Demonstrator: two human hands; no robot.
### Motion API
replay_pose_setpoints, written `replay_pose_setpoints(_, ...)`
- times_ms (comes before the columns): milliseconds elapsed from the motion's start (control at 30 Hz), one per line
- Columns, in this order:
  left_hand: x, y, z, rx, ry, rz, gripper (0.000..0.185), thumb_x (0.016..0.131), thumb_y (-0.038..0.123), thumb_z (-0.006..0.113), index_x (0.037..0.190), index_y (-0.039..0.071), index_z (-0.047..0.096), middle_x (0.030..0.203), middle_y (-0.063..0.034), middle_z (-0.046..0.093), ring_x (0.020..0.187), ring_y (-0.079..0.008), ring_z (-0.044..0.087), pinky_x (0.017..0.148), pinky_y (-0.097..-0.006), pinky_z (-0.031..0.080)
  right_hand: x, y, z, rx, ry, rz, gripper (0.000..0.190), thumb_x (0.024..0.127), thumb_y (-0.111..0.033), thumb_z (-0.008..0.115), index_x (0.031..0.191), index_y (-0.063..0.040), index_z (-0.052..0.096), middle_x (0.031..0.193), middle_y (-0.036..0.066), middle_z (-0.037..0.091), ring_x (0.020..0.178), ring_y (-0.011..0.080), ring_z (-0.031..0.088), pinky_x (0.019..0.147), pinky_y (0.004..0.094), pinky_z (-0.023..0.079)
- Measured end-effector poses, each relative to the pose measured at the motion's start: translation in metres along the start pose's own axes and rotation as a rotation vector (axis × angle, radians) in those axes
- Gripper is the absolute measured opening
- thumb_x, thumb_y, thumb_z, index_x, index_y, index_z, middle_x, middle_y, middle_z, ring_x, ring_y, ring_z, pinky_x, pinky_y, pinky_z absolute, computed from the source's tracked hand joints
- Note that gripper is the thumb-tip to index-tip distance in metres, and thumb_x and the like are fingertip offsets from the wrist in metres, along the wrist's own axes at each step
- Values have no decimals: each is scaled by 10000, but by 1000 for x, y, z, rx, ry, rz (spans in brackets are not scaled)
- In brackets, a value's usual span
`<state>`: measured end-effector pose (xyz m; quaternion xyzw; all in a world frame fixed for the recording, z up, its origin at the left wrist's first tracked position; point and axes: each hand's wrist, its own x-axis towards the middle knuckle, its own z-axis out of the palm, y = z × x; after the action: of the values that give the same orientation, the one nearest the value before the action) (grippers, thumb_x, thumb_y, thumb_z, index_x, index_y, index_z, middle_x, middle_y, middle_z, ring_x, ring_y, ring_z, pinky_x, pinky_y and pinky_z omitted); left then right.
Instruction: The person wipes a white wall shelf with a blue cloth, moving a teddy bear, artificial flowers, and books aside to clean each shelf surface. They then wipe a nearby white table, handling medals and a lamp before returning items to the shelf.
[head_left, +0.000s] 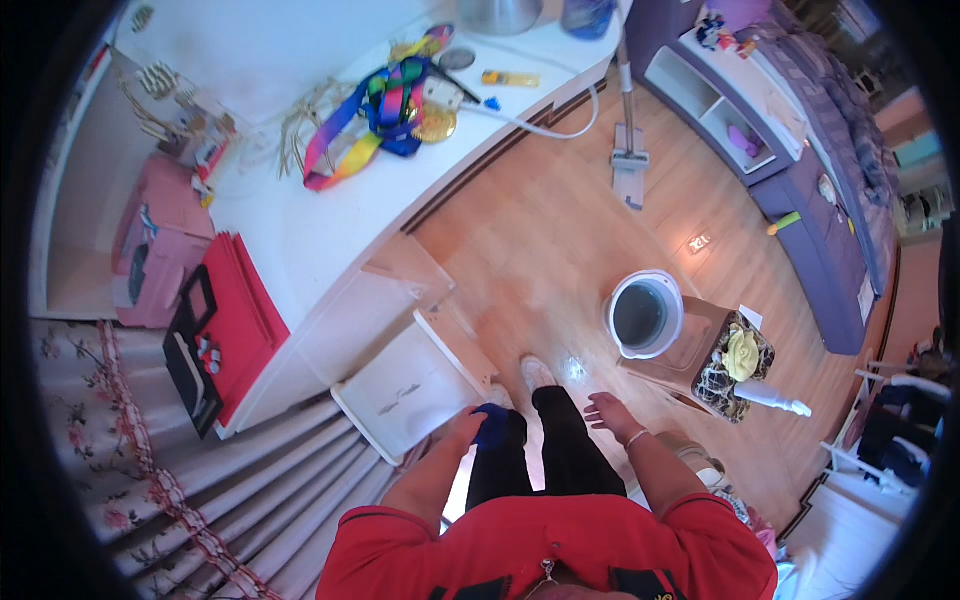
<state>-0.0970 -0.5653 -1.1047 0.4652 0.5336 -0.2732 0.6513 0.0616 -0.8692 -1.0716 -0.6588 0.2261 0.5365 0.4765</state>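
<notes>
A dark blue cloth (491, 424) hangs from my left hand (466, 426), in front of my left leg. Just beyond that hand stands a small white cabinet (409, 386) with grey marks on its top. My right hand (609, 417) hangs beside my right leg, its fingers apart and nothing in it. Ahead of it on the right is a white bucket (674, 292) with dark water (639, 315) inside. A brown box-shaped bin (679, 330) stands against the bucket, with a yellow fabric flower (741, 352) and a white spray bottle (772, 397) on its patterned end.
A white desk (262, 225) at the left carries ribboned medals (397, 105), red folders (244, 300) and a yellow lighter (511, 79). A white cable (577, 136) loops off its edge. A flat mop (628, 161) stands on the wood floor near a purple bed (806, 247). Curtains (247, 465) hang at lower left.
</notes>
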Motion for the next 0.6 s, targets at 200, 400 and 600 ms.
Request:
replay_pose_setpoints(200, -64, 90, 45, -183, -560, 56, 392, 952, 359, 523, 1276, 138, 516, 1154, -72, 591, 1040, -221, 601, 888, -402, 515, -47, -38, 69, 210, -313, -92, 602, 973, -519, 428, 1398, -96, 376, 1378, 166, 459, 1222, 317, 500, 993, 495, 424)
replay_pose_setpoints(400, -117, 121, 99, 21, -613, 188, 468, 948, 383, 567, 1340, 149, 466, 1185, -68, 576, 1083, -196, 581, 906, -380, 506, -63, -68, 66, 534, -348, -298, 520, 941, -407, 572, 1262, -13, 463, 1167, 100, 594, 1014, 214, 620, 842, 370, 530)
replay_pose_setpoints(600, -125, 150, 135, 77, -520, 228, 383, 969, 293, 496, 1288, 83, 524, 1077, -79, 621, 950, -168, 627, 805, -333, 541, -88, -97, 18, 408, -195, -185, 416, 903, -323, 648, 1198, -71, 496, 1091, 60, 588, 969, 189, 577, 789, 338, 476)
